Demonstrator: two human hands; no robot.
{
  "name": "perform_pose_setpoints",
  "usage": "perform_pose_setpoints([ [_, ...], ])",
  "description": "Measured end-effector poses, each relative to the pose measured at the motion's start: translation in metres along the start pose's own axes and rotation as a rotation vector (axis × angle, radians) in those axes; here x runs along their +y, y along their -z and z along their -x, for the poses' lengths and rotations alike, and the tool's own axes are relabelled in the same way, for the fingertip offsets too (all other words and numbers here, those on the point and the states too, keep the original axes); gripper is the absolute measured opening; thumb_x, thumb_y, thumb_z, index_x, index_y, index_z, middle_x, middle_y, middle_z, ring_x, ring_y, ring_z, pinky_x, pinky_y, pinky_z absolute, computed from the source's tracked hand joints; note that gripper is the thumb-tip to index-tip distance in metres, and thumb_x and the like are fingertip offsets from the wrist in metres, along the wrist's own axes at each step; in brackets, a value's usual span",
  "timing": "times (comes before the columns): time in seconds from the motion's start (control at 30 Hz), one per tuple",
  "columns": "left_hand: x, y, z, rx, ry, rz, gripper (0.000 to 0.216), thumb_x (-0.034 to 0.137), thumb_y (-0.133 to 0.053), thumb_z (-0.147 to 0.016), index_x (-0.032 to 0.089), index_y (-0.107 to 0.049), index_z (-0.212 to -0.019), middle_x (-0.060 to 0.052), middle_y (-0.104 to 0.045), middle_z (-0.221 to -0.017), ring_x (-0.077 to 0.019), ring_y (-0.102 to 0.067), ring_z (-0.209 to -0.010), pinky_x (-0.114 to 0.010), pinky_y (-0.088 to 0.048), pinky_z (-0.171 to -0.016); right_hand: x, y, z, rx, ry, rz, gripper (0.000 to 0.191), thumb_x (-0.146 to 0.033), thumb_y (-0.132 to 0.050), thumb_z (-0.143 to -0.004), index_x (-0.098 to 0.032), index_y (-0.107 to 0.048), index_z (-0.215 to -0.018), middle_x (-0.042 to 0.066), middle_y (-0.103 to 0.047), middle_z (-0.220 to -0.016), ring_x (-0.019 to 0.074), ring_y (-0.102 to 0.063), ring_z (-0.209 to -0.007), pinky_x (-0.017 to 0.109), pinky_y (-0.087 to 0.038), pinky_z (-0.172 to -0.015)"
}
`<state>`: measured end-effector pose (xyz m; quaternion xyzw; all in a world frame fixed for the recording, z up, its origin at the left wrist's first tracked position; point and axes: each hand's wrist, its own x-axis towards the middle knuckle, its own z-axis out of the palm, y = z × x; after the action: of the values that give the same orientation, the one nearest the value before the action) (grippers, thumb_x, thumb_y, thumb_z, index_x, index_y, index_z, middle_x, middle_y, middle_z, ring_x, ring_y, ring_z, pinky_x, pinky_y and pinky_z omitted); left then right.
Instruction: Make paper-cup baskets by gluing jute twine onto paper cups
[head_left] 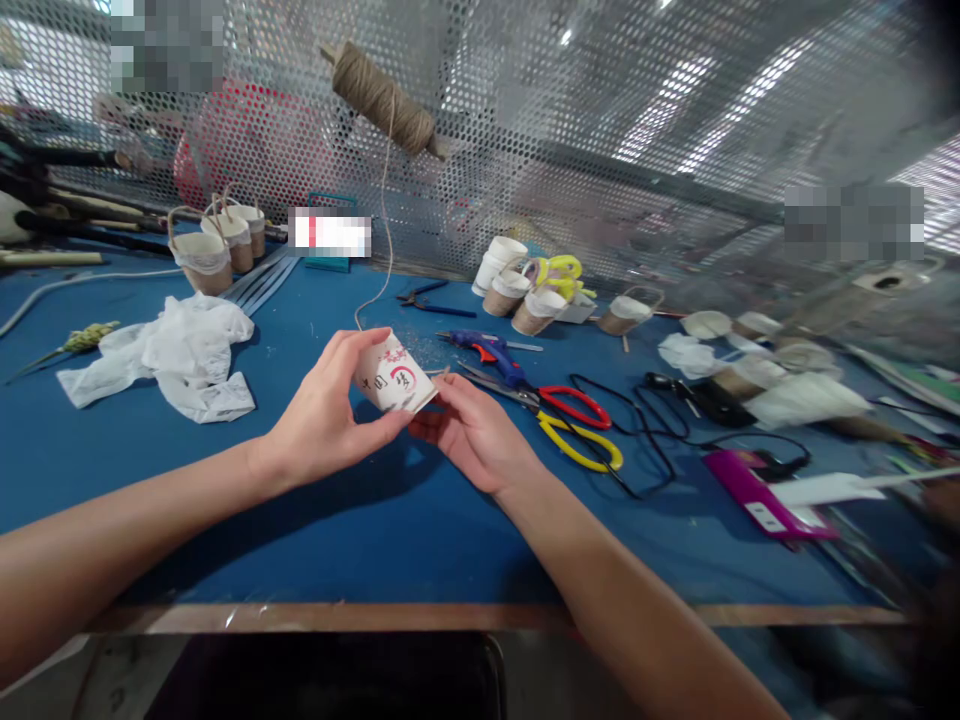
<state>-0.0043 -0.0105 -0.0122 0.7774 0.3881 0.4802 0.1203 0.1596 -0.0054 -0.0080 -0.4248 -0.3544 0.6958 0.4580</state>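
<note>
Both my hands hold a small white paper cup (392,378) with red and black print, tilted on its side above the blue table (360,540). My left hand (326,415) wraps its fingers and thumb round the cup's upper end. My right hand (472,435) pinches the cup's rim at the lower right. A thin twine strand (385,215) runs down from a spool (384,100) on the mesh wall to just behind the cup.
Right of my hands lie red and yellow scissors (574,425), a blue glue gun (487,350), black cables (645,420) and a magenta tool (757,495). Crumpled white plastic (180,355) lies at left. Twine-wrapped cups (206,260) stand at the back.
</note>
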Motion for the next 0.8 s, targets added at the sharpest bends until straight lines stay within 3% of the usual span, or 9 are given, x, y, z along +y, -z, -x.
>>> perform_pose_setpoints([
  [0.8, -0.0048, -0.0042, 0.0018, -0.056, 0.125, 0.012, 0.056, 0.021, -0.063, -0.064, 0.011, -0.041, -0.115, -0.013, -0.055, -0.104, -0.0216, -0.056, -0.091, -0.035, -0.048, -0.075, 0.0048, 0.0038, -0.0022, 0.022, 0.011, 0.033, 0.016, -0.027, -0.057, -0.075, -0.019, -0.044, -0.069, -0.004, -0.061, -0.065, 0.0108, -0.059, -0.057, 0.026, -0.043, -0.059],
])
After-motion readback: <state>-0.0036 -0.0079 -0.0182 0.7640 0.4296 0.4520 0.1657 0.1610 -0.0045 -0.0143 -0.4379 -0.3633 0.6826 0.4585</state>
